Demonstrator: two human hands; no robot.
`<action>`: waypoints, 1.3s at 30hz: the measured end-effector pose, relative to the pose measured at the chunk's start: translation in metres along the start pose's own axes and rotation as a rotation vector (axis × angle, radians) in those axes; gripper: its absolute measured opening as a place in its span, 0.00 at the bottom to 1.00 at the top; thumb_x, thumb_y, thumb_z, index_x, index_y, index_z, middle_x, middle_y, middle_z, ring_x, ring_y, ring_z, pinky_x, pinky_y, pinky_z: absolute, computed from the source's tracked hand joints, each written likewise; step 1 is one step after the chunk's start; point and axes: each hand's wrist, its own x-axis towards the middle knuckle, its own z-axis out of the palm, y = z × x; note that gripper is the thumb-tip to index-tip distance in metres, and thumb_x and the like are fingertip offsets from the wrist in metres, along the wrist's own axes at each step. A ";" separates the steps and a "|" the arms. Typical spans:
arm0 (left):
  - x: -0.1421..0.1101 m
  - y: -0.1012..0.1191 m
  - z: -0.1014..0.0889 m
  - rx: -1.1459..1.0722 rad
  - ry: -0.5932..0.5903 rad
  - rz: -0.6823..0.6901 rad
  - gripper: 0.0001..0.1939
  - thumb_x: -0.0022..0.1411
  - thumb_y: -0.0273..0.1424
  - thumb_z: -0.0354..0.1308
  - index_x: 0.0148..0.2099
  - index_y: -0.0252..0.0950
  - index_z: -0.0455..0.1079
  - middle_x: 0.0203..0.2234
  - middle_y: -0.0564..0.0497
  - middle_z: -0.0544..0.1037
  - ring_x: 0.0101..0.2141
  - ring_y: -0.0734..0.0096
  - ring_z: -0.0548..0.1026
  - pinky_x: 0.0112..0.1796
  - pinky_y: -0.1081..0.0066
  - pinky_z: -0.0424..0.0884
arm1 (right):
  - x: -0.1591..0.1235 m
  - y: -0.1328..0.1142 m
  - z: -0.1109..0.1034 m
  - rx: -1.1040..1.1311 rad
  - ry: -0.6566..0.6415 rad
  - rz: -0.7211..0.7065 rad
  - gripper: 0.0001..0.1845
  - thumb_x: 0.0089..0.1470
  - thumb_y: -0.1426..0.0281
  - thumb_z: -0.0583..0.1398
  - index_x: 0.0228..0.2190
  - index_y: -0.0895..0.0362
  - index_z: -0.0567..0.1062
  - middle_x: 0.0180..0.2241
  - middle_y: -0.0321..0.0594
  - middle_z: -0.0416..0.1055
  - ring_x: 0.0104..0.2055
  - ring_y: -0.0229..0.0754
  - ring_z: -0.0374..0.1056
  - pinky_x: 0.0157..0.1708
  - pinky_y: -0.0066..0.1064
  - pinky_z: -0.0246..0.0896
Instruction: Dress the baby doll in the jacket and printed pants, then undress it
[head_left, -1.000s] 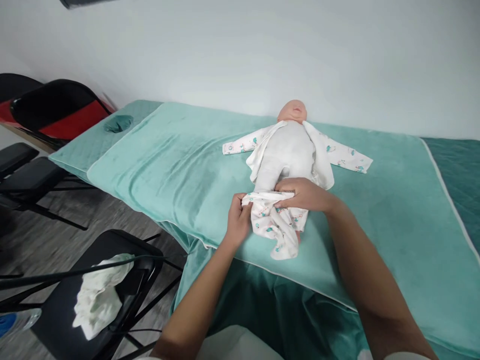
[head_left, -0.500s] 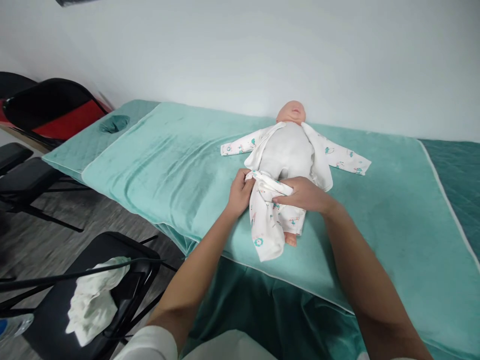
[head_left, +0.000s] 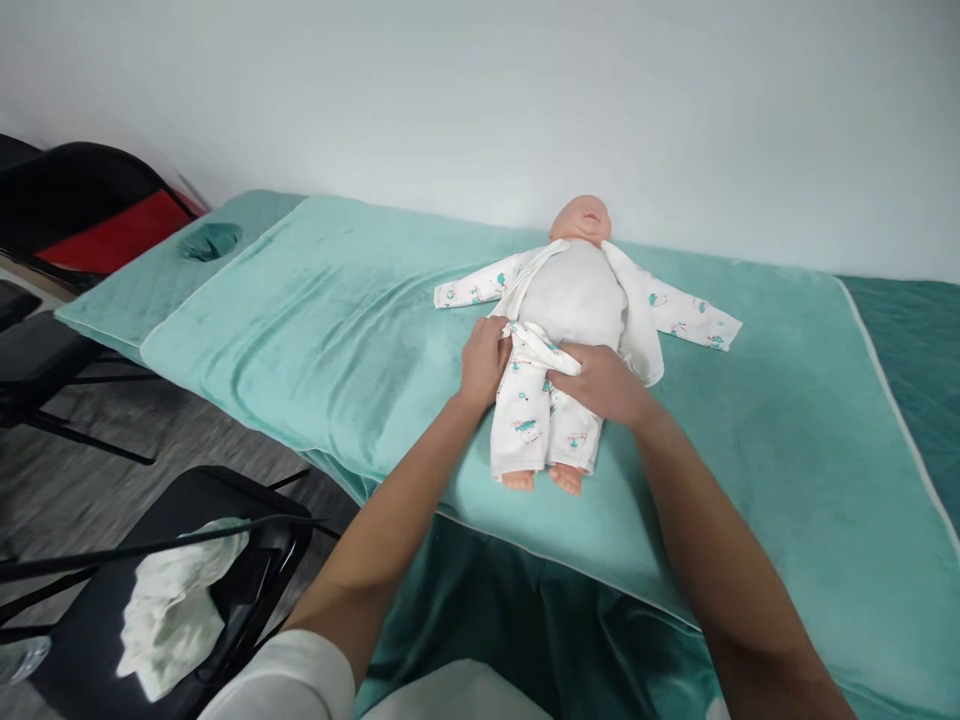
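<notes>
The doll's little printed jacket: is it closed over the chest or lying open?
Open. The jacket has both front flaps spread aside, baring the doll and its plain white torso, with the sleeves stretched out flat on the green blanket.

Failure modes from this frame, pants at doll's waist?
1. Both the left hand and right hand grip the printed pants waistband, and nothing pins the doll; a hard tug might slide it.
2. The doll's feet lie close to the blanket's near edge, so it may shift toward the drop.
3. The open shirt may bunch under the waistband.
</notes>
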 end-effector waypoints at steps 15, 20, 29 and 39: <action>-0.081 0.045 -0.046 -0.028 -0.261 -0.249 0.22 0.73 0.43 0.44 0.27 0.39 0.56 0.22 0.55 0.65 0.28 0.69 0.65 0.38 0.65 0.61 | -0.001 0.004 0.007 0.003 0.124 -0.014 0.10 0.51 0.66 0.58 0.23 0.54 0.62 0.22 0.31 0.61 0.28 0.37 0.58 0.30 0.30 0.48; -0.080 0.045 -0.043 0.120 -0.310 -0.198 0.19 0.75 0.39 0.38 0.31 0.40 0.57 0.24 0.52 0.69 0.29 0.65 0.68 0.40 0.63 0.63 | -0.002 0.004 0.005 0.011 0.103 0.017 0.11 0.52 0.65 0.58 0.23 0.54 0.62 0.22 0.30 0.59 0.28 0.37 0.56 0.29 0.30 0.48; -0.052 0.029 -0.036 -0.025 -0.128 -0.331 0.14 0.72 0.40 0.48 0.36 0.39 0.67 0.31 0.50 0.75 0.34 0.66 0.73 0.38 0.67 0.67 | -0.004 0.004 0.003 0.025 0.085 0.005 0.16 0.55 0.61 0.59 0.24 0.54 0.60 0.23 0.30 0.61 0.29 0.37 0.56 0.30 0.31 0.50; 0.027 -0.012 -0.008 -0.490 0.006 -0.369 0.14 0.64 0.38 0.58 0.49 0.38 0.69 0.49 0.47 0.77 0.50 0.65 0.74 0.50 0.67 0.68 | -0.009 0.013 -0.004 0.384 0.307 -0.166 0.11 0.61 0.59 0.60 0.34 0.54 0.74 0.33 0.36 0.75 0.37 0.40 0.71 0.40 0.34 0.64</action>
